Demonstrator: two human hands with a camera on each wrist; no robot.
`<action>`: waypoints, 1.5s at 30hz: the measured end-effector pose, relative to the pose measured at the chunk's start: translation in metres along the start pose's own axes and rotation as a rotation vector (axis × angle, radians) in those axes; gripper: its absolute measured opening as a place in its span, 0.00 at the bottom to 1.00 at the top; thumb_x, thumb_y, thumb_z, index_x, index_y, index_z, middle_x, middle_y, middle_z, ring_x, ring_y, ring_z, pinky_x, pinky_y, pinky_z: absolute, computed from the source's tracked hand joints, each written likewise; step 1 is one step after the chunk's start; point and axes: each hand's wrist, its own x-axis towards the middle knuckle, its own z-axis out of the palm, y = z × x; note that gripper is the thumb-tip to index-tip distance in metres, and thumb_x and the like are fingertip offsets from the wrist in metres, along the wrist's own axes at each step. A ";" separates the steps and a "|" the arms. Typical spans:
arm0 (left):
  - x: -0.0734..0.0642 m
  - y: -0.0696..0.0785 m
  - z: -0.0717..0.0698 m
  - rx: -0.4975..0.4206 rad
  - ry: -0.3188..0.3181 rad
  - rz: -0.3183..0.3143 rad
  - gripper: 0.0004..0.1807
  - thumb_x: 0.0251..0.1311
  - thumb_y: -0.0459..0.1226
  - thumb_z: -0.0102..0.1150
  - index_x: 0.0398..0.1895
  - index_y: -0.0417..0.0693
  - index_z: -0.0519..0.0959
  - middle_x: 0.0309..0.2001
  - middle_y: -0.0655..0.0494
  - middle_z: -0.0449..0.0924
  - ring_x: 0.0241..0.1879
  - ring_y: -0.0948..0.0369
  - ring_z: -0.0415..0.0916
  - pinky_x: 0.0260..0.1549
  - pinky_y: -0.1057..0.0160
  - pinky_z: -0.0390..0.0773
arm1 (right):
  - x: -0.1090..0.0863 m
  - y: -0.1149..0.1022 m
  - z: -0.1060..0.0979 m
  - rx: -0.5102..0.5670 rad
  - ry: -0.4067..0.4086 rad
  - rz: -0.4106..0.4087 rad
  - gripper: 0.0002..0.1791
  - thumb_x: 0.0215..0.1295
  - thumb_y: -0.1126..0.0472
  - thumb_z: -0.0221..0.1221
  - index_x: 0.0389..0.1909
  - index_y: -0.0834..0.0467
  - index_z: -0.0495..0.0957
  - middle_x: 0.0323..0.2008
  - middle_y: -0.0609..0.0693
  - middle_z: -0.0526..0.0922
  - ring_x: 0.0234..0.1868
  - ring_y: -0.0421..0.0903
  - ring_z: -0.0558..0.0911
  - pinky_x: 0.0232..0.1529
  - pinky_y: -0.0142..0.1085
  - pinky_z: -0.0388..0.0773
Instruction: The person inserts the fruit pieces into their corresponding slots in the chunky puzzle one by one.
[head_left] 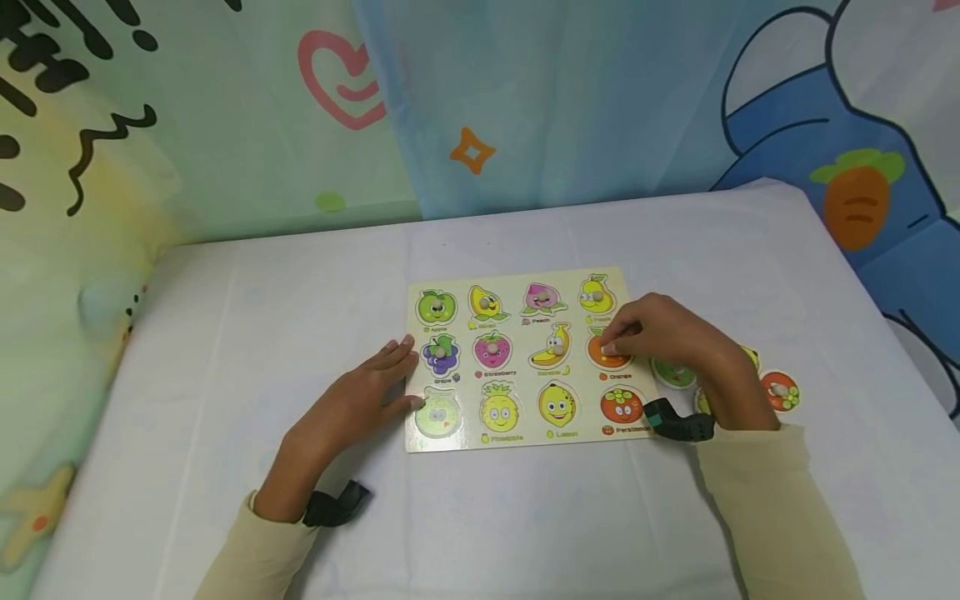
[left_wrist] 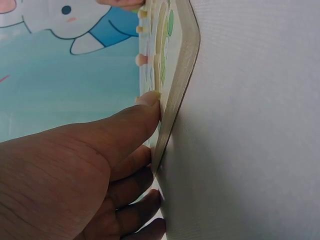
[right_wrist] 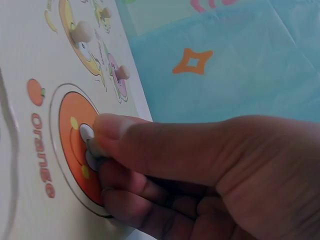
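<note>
A wooden fruit puzzle board [head_left: 461, 442] lies on the white-covered table. My left hand [head_left: 356, 408] rests at its left edge, fingers extended; the thumb touches the face beside the pale green fruit picture [head_left: 438, 414]. In the left wrist view the other fingers lie along the board's edge. My right hand [head_left: 671, 337] pinches the knob of the orange puzzle piece [right_wrist: 70, 117] between thumb and fingers. The piece sits over its outline, above the word Orange. Knobbed pieces fill the top row, including the pear [head_left: 597, 295], and a banana [head_left: 551, 347] is left of the orange.
Right of the board lie loose pieces: a green round one [head_left: 671, 373], a red one with a knob [head_left: 781, 391] and yellow ones partly hidden by my right wrist. The bottom row shows knobless pictures, such as the lemon [head_left: 557, 405]. A printed curtain [head_left: 570, 108] hangs behind the table.
</note>
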 end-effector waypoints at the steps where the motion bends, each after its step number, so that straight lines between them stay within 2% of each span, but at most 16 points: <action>1: 0.000 0.000 0.000 -0.003 0.000 0.000 0.39 0.60 0.47 0.66 0.71 0.41 0.64 0.74 0.52 0.53 0.73 0.53 0.49 0.66 0.51 0.61 | -0.001 -0.001 0.001 0.003 0.005 0.007 0.06 0.62 0.63 0.65 0.38 0.58 0.87 0.33 0.49 0.84 0.43 0.52 0.74 0.35 0.38 0.77; 5: -0.001 -0.001 -0.001 -0.002 0.000 0.006 0.39 0.61 0.47 0.65 0.71 0.41 0.64 0.74 0.52 0.53 0.73 0.53 0.49 0.66 0.51 0.61 | -0.003 0.000 0.004 0.002 0.038 -0.006 0.07 0.62 0.65 0.64 0.39 0.59 0.87 0.38 0.51 0.83 0.46 0.53 0.72 0.38 0.39 0.75; 12: -0.001 -0.001 -0.001 -0.014 0.006 0.010 0.39 0.61 0.47 0.65 0.71 0.41 0.64 0.74 0.52 0.53 0.73 0.53 0.49 0.66 0.50 0.61 | -0.007 0.004 0.007 -0.001 0.100 -0.063 0.08 0.64 0.66 0.62 0.41 0.60 0.87 0.41 0.51 0.83 0.44 0.51 0.75 0.42 0.41 0.74; 19: 0.000 0.000 0.001 -0.014 0.009 0.010 0.38 0.60 0.47 0.66 0.70 0.41 0.64 0.74 0.52 0.54 0.73 0.53 0.50 0.66 0.51 0.60 | -0.015 0.006 0.007 0.025 0.138 -0.021 0.13 0.65 0.57 0.64 0.46 0.59 0.85 0.42 0.51 0.84 0.43 0.49 0.77 0.46 0.43 0.74; 24: 0.001 0.000 0.001 -0.018 0.004 0.005 0.38 0.61 0.47 0.65 0.71 0.41 0.64 0.74 0.53 0.53 0.73 0.53 0.50 0.66 0.51 0.60 | -0.025 0.010 0.007 0.012 0.234 -0.015 0.15 0.66 0.56 0.64 0.49 0.60 0.84 0.45 0.54 0.84 0.44 0.50 0.79 0.47 0.45 0.75; 32: 0.000 -0.001 -0.001 -0.005 -0.006 0.000 0.38 0.62 0.47 0.65 0.71 0.41 0.64 0.74 0.52 0.53 0.73 0.53 0.49 0.66 0.51 0.60 | -0.054 0.032 0.010 -0.030 0.442 0.051 0.15 0.69 0.58 0.60 0.51 0.63 0.81 0.46 0.60 0.82 0.44 0.55 0.79 0.43 0.46 0.75; 36: 0.000 0.000 -0.002 -0.011 -0.013 -0.009 0.38 0.61 0.46 0.65 0.71 0.41 0.63 0.75 0.53 0.52 0.73 0.53 0.49 0.66 0.51 0.60 | -0.066 0.046 0.013 -0.050 0.504 0.114 0.16 0.66 0.61 0.62 0.51 0.65 0.80 0.40 0.58 0.82 0.39 0.53 0.77 0.33 0.39 0.77; 39: 0.000 0.001 -0.002 -0.015 -0.014 -0.017 0.39 0.61 0.46 0.66 0.71 0.41 0.63 0.75 0.53 0.52 0.73 0.53 0.48 0.66 0.51 0.60 | -0.069 0.052 0.016 -0.058 0.529 0.156 0.17 0.63 0.62 0.64 0.51 0.65 0.80 0.35 0.57 0.81 0.35 0.52 0.76 0.27 0.33 0.77; 45: 0.001 0.000 0.000 -0.020 -0.004 -0.007 0.39 0.60 0.46 0.66 0.71 0.41 0.63 0.75 0.53 0.52 0.74 0.54 0.48 0.66 0.51 0.60 | -0.069 0.050 0.019 -0.042 0.485 0.186 0.19 0.63 0.58 0.66 0.49 0.66 0.79 0.33 0.56 0.80 0.34 0.52 0.76 0.27 0.34 0.76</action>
